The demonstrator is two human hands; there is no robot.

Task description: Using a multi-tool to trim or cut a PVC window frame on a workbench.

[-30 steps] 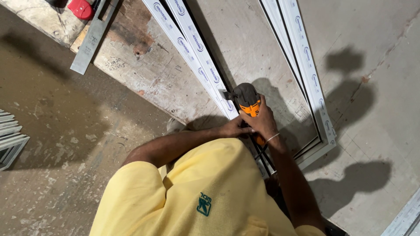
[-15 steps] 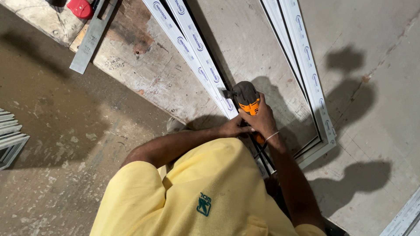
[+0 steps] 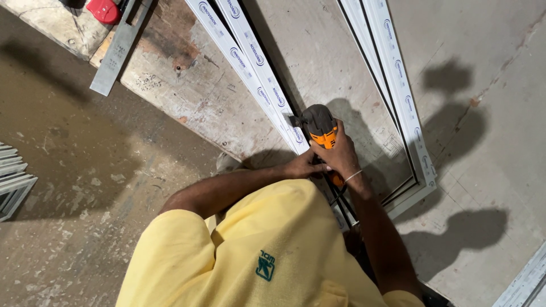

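My right hand (image 3: 340,154) grips an orange and grey power drill (image 3: 319,126), whose tip is pressed sideways against the white frame profile (image 3: 250,68) lying on the workbench. My left hand (image 3: 304,166) rests beside the drill, on the frame just below its tip, touching the right hand. A thin band sits on my right wrist. My yellow shirt (image 3: 256,256) fills the lower middle of the view and hides the frame's near end.
The white frame's other side (image 3: 398,85) and corner (image 3: 424,185) lie to the right on the grey workbench (image 3: 318,57). A metal bar (image 3: 116,51) and a red object (image 3: 105,10) sit at the top left. Stacked profiles (image 3: 11,176) rest on the concrete floor at left.
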